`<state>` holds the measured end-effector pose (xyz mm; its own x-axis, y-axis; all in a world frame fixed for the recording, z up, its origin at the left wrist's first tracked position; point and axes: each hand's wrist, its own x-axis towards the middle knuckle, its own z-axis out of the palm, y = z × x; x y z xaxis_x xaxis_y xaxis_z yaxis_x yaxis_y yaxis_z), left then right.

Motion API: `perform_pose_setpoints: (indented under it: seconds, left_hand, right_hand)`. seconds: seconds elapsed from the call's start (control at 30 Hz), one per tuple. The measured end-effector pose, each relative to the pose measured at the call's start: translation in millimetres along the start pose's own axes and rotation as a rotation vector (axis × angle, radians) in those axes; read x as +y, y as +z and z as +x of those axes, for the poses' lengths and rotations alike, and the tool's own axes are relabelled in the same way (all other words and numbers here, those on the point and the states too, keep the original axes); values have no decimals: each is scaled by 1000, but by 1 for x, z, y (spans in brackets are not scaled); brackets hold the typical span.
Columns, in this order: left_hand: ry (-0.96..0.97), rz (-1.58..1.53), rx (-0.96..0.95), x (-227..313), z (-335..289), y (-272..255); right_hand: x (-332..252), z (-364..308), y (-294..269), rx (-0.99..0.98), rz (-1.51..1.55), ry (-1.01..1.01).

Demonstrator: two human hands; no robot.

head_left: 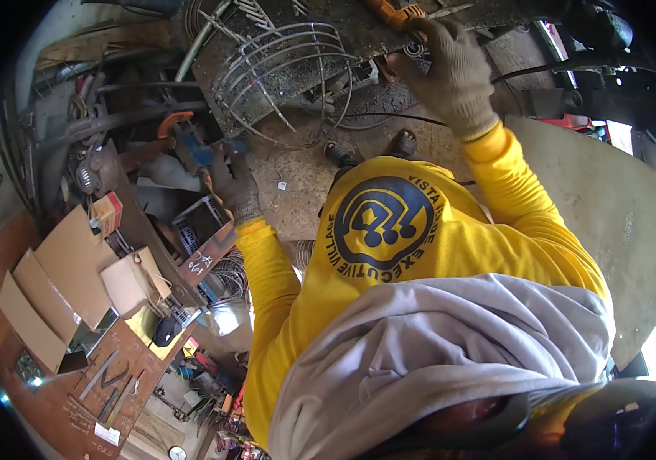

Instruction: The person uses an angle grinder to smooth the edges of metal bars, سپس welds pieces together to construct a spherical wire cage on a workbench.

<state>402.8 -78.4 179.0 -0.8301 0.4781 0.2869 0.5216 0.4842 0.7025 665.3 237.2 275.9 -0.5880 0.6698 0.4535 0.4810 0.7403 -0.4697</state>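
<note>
- Locate the curved metal-rod frame at the far middle, over the dark counter, to the left of your right hand.
- Your gloved right hand: fingers partly spread beside an orange tool; contact cannot be told.
- Your gloved left hand: beside a blue-and-orange tool; finger opening and grip cannot be told.
- Opened cardboard occupies the near left.

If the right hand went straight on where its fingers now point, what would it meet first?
Probably the orange tool just beyond the right hand; depth is unclear, and they may already touch.
</note>
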Motion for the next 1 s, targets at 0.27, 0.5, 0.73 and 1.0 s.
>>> perform_pose_setpoints:
  seconds: [0.27,0.5,0.73,1.0]
  left_hand:
    - [-273,124,-210,-94,-93,8]
    - [-454,90,-221,-155,-88,-10]
    - [-41,52,93,-68,76,-41]
    - [224,128,-251,-13,216,-9]
  right_hand:
    - [21,8,8,-560,-202,503]
    - [66,9,13,-508,257,494]
    - [60,24,10,-504,799,750]
    - [50,35,36,-465,865,745]
